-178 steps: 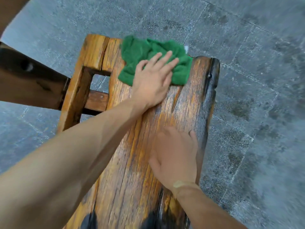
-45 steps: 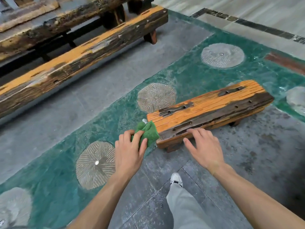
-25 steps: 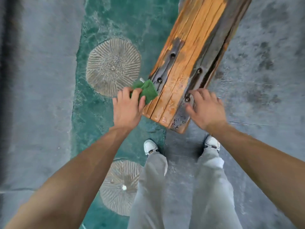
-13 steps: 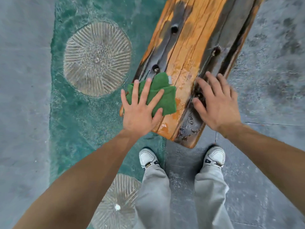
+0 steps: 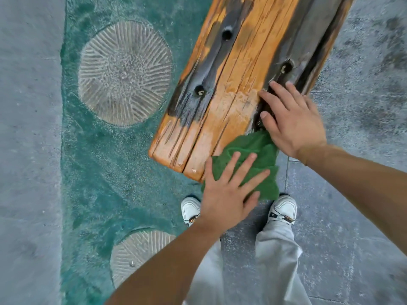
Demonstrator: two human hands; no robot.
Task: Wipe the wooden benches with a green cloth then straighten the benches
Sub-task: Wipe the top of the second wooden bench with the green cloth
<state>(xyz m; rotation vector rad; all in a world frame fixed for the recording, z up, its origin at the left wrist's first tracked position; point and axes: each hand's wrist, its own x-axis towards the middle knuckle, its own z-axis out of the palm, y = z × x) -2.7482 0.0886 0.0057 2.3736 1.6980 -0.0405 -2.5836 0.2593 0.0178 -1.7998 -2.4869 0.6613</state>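
Observation:
A weathered orange and grey wooden bench (image 5: 237, 84) runs from the upper right down to its near end just in front of my feet. The green cloth (image 5: 255, 157) lies crumpled over the bench's near right corner and hangs a little past the end. My left hand (image 5: 229, 192) presses flat on the cloth with fingers spread. My right hand (image 5: 290, 124) rests flat on the bench's dark right edge, fingers straight, just above the cloth.
The bench stands across the border of a green textured floor strip (image 5: 105, 161) with round ribbed stone discs (image 5: 124, 72) and grey paving (image 5: 363, 106) on the right. My white shoes (image 5: 284, 209) stand right at the bench's end.
My left hand has slid the cloth from the bench's near left side across to the near right corner. The right hand stays on the right edge.

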